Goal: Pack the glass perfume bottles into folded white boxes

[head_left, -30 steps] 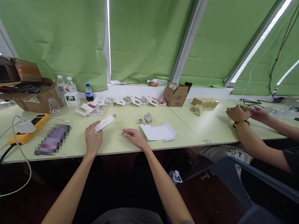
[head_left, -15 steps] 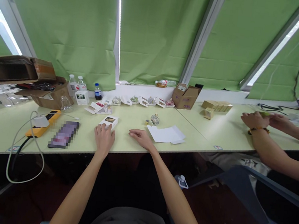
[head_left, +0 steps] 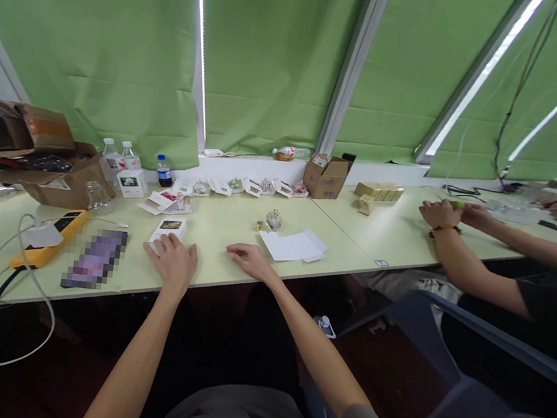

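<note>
My left hand (head_left: 170,262) lies flat on the pale green table (head_left: 213,255), fingers spread, its fingertips at the lower edge of a small white box (head_left: 168,229) with a dark picture on its top. The box lies flat. My right hand (head_left: 251,261) rests palm down and empty, a little below a small gold cap (head_left: 259,225) and a glass perfume bottle (head_left: 273,220). Loose white paper sheets (head_left: 293,246) lie to its right.
A row of small glass bottles in open white inserts (head_left: 233,186) runs along the back. A co-worker's hands (head_left: 441,214) hold a small green item at the right. A blurred phone (head_left: 96,258), a yellow device (head_left: 48,245) with white cable, and cardboard boxes (head_left: 68,178) lie left.
The white box, earlier held on edge in my left hand, now lies flat on the table. My left hand has slid off it towards the table's front edge.
</note>
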`<action>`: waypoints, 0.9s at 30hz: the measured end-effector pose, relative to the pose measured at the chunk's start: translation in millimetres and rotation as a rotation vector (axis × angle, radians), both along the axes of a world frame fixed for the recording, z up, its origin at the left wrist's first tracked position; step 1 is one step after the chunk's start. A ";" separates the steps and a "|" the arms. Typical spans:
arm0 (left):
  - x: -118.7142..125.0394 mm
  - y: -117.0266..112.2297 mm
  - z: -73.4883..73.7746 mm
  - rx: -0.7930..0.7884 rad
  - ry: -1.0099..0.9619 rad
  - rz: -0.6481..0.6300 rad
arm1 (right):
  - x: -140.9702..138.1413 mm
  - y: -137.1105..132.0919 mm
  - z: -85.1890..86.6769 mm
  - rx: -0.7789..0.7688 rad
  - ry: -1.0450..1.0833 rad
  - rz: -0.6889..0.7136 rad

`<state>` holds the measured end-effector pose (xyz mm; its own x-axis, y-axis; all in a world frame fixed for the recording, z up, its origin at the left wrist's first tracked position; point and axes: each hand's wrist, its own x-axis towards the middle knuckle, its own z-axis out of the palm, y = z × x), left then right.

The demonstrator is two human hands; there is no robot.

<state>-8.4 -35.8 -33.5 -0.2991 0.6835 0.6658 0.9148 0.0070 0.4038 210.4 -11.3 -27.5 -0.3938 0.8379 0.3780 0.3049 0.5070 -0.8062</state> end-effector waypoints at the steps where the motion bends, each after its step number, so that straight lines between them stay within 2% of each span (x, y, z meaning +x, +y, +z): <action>1: 0.8 -0.2 0.4 0.002 -0.004 0.019 | 0.1 -0.9 -0.2 0.007 -0.005 0.002; 4: 4.0 -2.3 5.8 0.022 -0.013 0.053 | 0.6 -2.5 -0.3 0.018 -0.009 0.003; 6: 5.9 -4.7 11.5 0.040 0.016 0.010 | 0.9 -2.9 0.4 0.027 -0.015 0.003; 10: 7.1 -8.1 18.5 0.063 0.164 -0.287 | 1.8 -6.3 3.0 0.084 -0.076 -0.023; 13: 5.3 -7.3 17.0 -0.068 0.192 -0.403 | 3.3 -14.1 3.5 0.196 -0.176 -0.085; 16: 1.7 -4.6 15.3 -0.281 0.164 -0.393 | 5.1 -23.3 0.7 0.335 -0.247 -0.139; 18: -0.9 -2.4 15.7 -0.352 0.115 -0.403 | 6.4 -27.3 -1.2 0.422 -0.242 -0.171; 20: -3.2 -0.3 16.5 -0.371 0.039 -0.418 | 8.6 -28.8 -0.6 0.498 -0.216 -0.245; 23: -6.1 2.4 17.0 -0.370 -0.075 -0.446 | 17.3 -27.6 6.6 0.539 -0.239 -0.437; 27: -9.8 4.4 16.4 -0.368 -0.232 -0.505 | 45.6 -22.8 18.4 0.360 -0.518 -0.700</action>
